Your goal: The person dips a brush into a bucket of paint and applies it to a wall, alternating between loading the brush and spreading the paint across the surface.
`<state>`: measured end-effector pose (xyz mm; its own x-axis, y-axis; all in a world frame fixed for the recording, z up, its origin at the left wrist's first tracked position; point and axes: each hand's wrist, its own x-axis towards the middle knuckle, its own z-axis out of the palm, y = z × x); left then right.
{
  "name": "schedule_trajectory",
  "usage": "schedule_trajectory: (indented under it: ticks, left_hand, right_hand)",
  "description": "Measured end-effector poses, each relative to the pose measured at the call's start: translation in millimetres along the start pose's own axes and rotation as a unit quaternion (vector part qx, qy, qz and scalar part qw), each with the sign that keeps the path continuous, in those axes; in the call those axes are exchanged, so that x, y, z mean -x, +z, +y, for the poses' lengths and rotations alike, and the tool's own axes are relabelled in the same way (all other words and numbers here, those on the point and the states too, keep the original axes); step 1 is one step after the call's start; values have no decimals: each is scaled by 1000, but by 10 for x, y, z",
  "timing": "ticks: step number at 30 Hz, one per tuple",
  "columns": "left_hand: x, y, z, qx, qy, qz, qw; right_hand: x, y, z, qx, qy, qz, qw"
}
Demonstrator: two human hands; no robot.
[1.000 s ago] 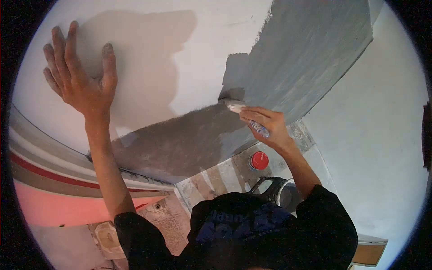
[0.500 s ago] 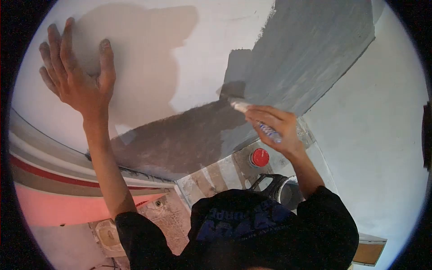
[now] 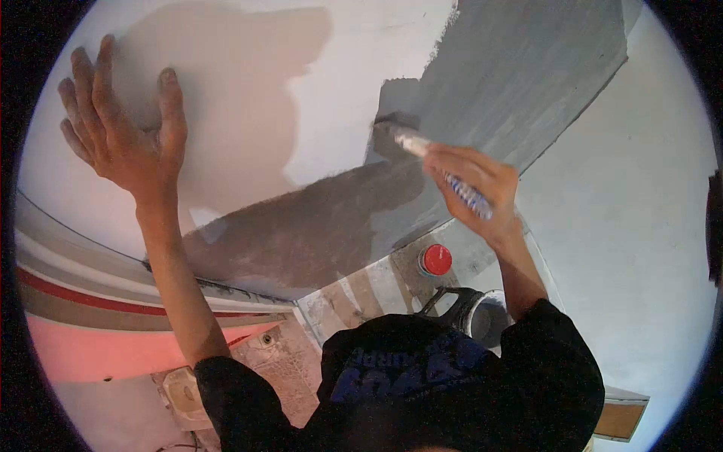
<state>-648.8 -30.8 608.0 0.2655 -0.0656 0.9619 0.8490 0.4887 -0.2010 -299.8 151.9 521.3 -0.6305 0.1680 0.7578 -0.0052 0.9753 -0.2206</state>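
Observation:
My left hand (image 3: pixel 129 128) lies against the white part of the wall (image 3: pixel 248 98) with its fingers spread. In my right hand (image 3: pixel 476 188) is a paintbrush (image 3: pixel 413 143) with a pale ferrule and a blue-and-white handle. Its bristles, partly blurred, touch the left edge of the grey painted area (image 3: pixel 520 83). A shadow falls over the white wall and the lower grey band.
Below the wall, a red-lidded can (image 3: pixel 436 260) stands on the stained floor (image 3: pixel 361 294). A dark bucket (image 3: pixel 489 320) with a handle is beside my right forearm. Pink and red curved surfaces (image 3: pixel 83 339) are at lower left, a brown-fronted box (image 3: pixel 619 419) at lower right.
My right hand and the brush have moved up and slightly right along the edge of the grey area. My left hand has shifted slightly left.

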Motion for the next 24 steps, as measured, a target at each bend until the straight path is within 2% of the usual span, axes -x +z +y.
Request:
schedule_trajectory:
  ticks: [4,7,16,19,24]
  left_hand:
    - [2,15,11,10,-7,5,1000]
    - [-12,1,37,7,-8,3,1000]
    - [-10,9,-18,1,11,1,1000]
    - [-20,8,-29,0,11,-1,1000]
    - [-27,-2,36,-15,-7,-7,1000]
  right_hand:
    - [268,197,-36,-25,33,-81,996]
    - [390,476,107,-32,55,-104,993]
    - [-185,-6,10,-14,-14,45,999]
    - [18,-63,12,-9,5,19,1000]
    - [399,212,236,-35,57,-112,991]
